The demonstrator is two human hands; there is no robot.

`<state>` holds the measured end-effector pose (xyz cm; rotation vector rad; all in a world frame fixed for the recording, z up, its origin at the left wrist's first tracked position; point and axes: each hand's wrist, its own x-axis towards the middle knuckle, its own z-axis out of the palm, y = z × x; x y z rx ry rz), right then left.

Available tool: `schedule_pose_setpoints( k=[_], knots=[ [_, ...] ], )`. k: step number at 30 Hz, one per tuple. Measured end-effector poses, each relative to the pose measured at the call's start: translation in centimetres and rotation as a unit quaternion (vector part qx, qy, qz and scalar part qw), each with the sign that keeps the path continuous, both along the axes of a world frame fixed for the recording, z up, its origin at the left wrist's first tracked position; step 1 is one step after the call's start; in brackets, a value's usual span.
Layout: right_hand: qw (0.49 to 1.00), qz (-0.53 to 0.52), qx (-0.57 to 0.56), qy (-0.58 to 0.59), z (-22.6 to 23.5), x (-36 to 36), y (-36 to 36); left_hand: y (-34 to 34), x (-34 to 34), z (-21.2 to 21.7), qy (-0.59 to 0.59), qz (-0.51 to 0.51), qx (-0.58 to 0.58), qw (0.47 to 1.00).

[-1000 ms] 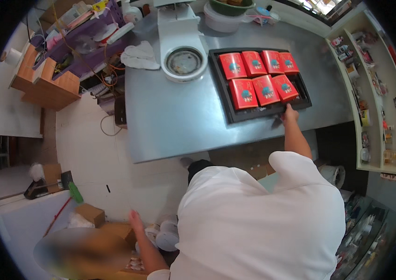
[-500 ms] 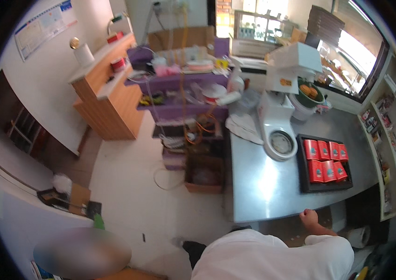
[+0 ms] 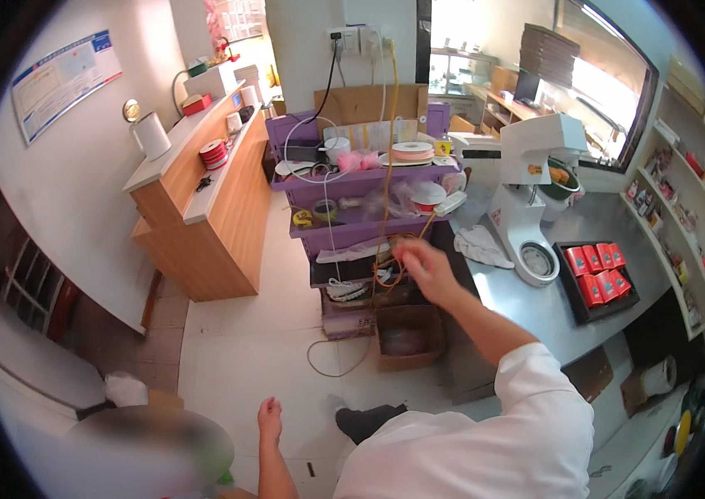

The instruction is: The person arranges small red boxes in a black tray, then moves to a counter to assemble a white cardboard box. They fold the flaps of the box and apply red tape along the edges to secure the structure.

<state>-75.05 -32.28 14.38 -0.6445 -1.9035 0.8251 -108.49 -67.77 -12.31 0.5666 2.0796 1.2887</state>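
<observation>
Since the earlier frame, the right hand [image 3: 421, 264] has risen from the steel table [image 3: 535, 303] toward the purple shelf cart [image 3: 369, 224]. It blurs beside the dangling yellow cord [image 3: 387, 166], apparently open and empty; the cord looks light and limp, best pinched mid-length. The left hand [image 3: 269, 416] hangs loose and empty near the floor.

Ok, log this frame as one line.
right hand: raised, blurred, toward purple shelf cart | left hand: low, empty | tray of red boxes: on counter

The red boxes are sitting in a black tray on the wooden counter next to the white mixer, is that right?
Not quite. In the head view the red boxes do lie in a black tray beside the white mixer, but the tray sits on the steel table, not on the wooden counter, which stands apart across the floor to the left.
</observation>
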Motion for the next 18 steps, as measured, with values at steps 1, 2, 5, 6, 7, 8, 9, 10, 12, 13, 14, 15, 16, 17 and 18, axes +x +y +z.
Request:
schedule_pose_setpoints(
  k=[1, 2, 5, 6, 7, 8, 9, 10, 12, 13, 14, 15, 16, 17, 18],
  knots=[
    [0.998, 0.008, 0.004, 0.063, 1.9, -2.7, 1.6, 2.2, -1.6, 1.5, 0.012, -0.048, -0.001, 0.999],
    [0.996, 0.012, -0.007, 0.091, 3.7, -4.9, 3.2, 3.2, -3.2, 2.3, 0.021, -0.096, -0.009, 0.995],
    [0.968, 0.07, 0.016, 0.241, 9.5, -11.5, 9.6, 4.2, -9.7, 1.8, 0.131, -0.197, -0.098, 0.967],
    [0.963, 0.064, 0.027, 0.259, 11.5, -13.2, 11.7, 3.4, -12.0, 0.3, 0.157, -0.19, -0.118, 0.962],
    [0.958, 0.053, 0.046, 0.278, 13.9, -15.2, 13.3, 1.7, -14.9, -2.1, 0.185, -0.179, -0.134, 0.957],
    [0.952, 0.047, 0.067, 0.294, 16.0, -17.5, 15.1, -1.1, -18.4, -5.8, 0.15, -0.16, -0.249, 0.943],
    [0.958, 0.01, 0.065, 0.278, 17.4, -18.2, 18.1, -2.4, -18.7, -6.2, 0.204, -0.222, -0.295, 0.907],
    [0.959, -0.014, 0.059, 0.277, 19.2, -19.5, 21.4, -3.7, -20.5, -6.4, 0.206, -0.23, -0.327, 0.893],
    [0.967, -0.057, 0.053, 0.242, 22.6, -21.0, 27.9, -4.0, -22.9, -8.9, 0.146, -0.235, -0.364, 0.889],
    [0.968, -0.067, 0.035, 0.239, 24.6, -21.7, 29.9, -3.0, -23.9, -9.9, 0.113, -0.235, -0.368, 0.892],
    [0.972, -0.092, 0.014, 0.214, 26.6, -22.6, 31.1, -2.0, -24.9, -10.3, 0.086, -0.233, -0.374, 0.894],
    [0.975, -0.115, -0.008, 0.192, 28.4, -23.6, 32.3, -1.1, -26.2, -10.5, 0.065, -0.229, -0.376, 0.895],
    [0.971, -0.138, -0.027, 0.192, 28.8, -24.5, 33.4, 0.6, -27.5, -11.8, 0.046, -0.23, -0.373, 0.898],
    [0.966, -0.16, -0.053, 0.196, 30.2, -25.0, 34.6, 1.5, -29.2, -12.6, 0.034, -0.226, -0.372, 0.9],
    [0.951, -0.234, -0.146, 0.136, 31.6, -21.3, 41.5, 3.9, -30.4, -13.1, 0.021, -0.239, -0.361, 0.901]
  ],
)
